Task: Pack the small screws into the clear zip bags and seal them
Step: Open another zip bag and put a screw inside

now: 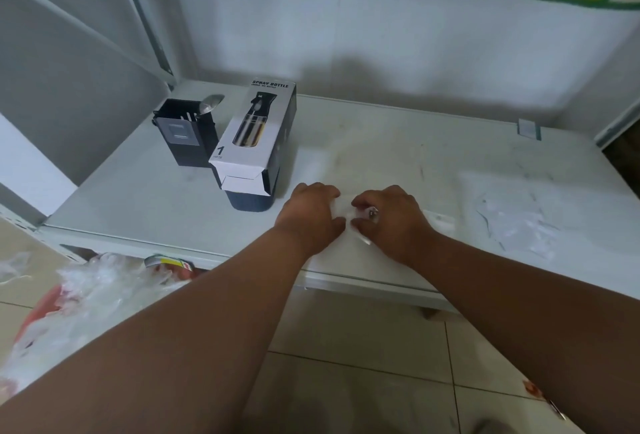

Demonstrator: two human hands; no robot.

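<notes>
Just right of the spray bottle box (254,137), near the counter (398,142) front edge, my left hand (310,213) and right hand (389,217) both pinch one clear zip bag (347,213). I judge it light, limp, slippery; best gripped along its zip strip.

Two bare forearms are seen, entering from the six o'clock edge; no sleeves are worn. A small silvery metal ring (373,213) is worn on a finger of the right hand (389,218). The left hand (310,215) is unadorned.
</notes>
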